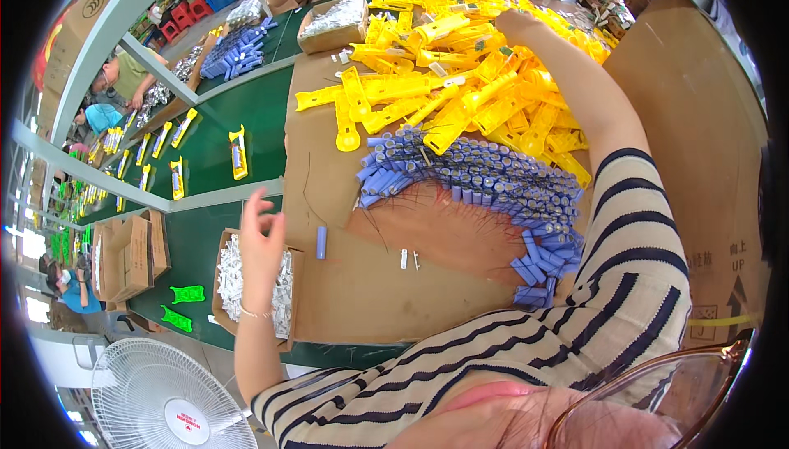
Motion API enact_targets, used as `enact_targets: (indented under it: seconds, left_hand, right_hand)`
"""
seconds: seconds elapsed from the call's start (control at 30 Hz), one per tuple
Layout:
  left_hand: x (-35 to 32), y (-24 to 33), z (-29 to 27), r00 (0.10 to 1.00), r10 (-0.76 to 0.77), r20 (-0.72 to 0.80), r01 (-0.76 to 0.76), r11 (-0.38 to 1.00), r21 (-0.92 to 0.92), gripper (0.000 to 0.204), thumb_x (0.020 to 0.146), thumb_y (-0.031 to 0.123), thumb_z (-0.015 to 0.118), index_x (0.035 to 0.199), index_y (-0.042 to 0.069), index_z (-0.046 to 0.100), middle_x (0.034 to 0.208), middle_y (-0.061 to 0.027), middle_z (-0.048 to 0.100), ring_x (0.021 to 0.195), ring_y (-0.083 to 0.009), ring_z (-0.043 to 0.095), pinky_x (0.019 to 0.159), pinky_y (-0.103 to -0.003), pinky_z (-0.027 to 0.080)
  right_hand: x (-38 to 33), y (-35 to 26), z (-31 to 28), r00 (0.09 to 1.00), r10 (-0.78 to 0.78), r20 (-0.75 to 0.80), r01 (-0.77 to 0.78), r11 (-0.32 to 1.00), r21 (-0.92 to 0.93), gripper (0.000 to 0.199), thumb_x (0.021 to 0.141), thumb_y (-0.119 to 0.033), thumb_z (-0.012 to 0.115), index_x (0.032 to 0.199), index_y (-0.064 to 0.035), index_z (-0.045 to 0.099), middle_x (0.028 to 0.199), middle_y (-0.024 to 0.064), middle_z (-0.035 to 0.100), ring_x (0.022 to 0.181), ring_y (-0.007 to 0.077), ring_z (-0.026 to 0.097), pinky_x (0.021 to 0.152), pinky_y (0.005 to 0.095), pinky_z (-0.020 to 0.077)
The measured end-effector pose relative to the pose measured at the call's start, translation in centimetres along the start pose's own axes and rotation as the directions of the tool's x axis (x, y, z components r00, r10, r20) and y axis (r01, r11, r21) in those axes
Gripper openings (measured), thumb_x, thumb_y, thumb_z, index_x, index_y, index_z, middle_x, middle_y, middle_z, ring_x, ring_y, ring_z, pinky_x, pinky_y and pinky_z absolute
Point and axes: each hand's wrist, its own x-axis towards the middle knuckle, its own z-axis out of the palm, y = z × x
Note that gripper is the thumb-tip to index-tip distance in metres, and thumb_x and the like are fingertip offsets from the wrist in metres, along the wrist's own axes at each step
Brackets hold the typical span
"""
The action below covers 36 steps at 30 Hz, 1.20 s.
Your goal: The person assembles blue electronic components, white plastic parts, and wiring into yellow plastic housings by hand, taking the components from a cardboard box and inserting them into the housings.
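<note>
My left hand (pixel 261 244) is raised above the left edge of the cardboard work surface, fingers apart and bent, with nothing visible in them. Below it stands a cardboard box (pixel 297 293) of small white plastic parts (pixel 230 272). A single blue cylindrical battery cell (pixel 321 243) lies just to its right. My right hand (pixel 516 27) reaches to the far side of a heap of yellow plastic casings (pixel 493 104); its fingers are hard to make out there. Nearer me, many wired blue cells (pixel 485 174) are massed together. Two small slim pieces (pixel 403 258) lie on the cardboard.
Yellow casings with blue cells inside (pixel 238 153) sit on the green belt (pixel 209 171) at left. Two green plastic pieces (pixel 188 294) lie near the white-parts box. A white fan (pixel 177 408) stands lower left. A large carton (pixel 690 120) rises at right. Other people work across the bench.
</note>
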Motion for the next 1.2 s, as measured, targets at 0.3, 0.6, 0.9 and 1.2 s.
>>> enact_targets:
  seconds: [0.3, 0.6, 0.9, 1.2]
  left_hand:
    - [-2.5, 8.5, 5.1, 0.922, 0.334, 0.196, -0.337, 0.941, -0.02, 0.031, 0.081, 0.001, 0.06, 0.111, 0.002, 0.057, 0.1, -0.0104, 0.059, 0.091, -0.0203, 0.059, 0.082, -0.031, 0.046]
    - [-1.4, 16.9, 9.6, 0.798, 0.569, 0.201, -0.366, 0.721, -0.588, 0.048, 0.093, 0.021, 0.052, 0.134, -0.001, 0.039, 0.125, -0.015, 0.05, 0.117, -0.0219, 0.049, 0.098, -0.033, 0.038]
    - [-7.5, 17.5, 9.9, 0.683, 0.633, 0.364, 0.057, 0.451, -0.891, 0.054, 0.094, 0.035, 0.049, 0.133, 0.002, 0.031, 0.118, -0.016, 0.05, 0.106, -0.0248, 0.054, 0.088, -0.04, 0.048]
    - [-8.2, 16.4, 10.2, 0.841, 0.533, 0.091, -0.208, 0.474, -0.856, 0.047, 0.095, 0.024, 0.046, 0.133, 0.002, 0.029, 0.121, -0.0166, 0.049, 0.11, -0.0258, 0.053, 0.091, -0.04, 0.046]
  right_hand:
    - [-14.3, -2.8, -12.5, 0.854, -0.306, -0.421, 0.096, 0.888, -0.451, 0.017, 0.078, -0.016, 0.057, 0.093, -0.0098, 0.059, 0.097, 0.006, 0.055, 0.103, 0.0208, 0.052, 0.094, 0.0407, 0.0409]
    - [-30.3, -10.4, -17.0, 0.163, -0.696, -0.7, 0.349, 0.704, -0.619, 0.013, 0.072, -0.021, 0.058, 0.084, -0.0148, 0.06, 0.098, -0.002, 0.053, 0.112, 0.0164, 0.048, 0.098, 0.0361, 0.0376]
    - [-33.1, -15.2, -11.2, 0.4, 0.011, -0.917, 0.862, 0.336, 0.38, 0.07, 0.071, -0.015, 0.072, 0.133, -0.0091, 0.041, 0.132, 0.0137, 0.046, 0.12, 0.0289, 0.046, 0.099, 0.0417, 0.0384]
    - [-36.4, -23.0, 3.0, 0.748, -0.563, -0.353, 0.013, -0.519, 0.855, 0.053, 0.083, -0.004, 0.063, 0.132, 0.0002, 0.043, 0.105, 0.0111, 0.063, 0.098, 0.0168, 0.059, 0.085, 0.03, 0.0464]
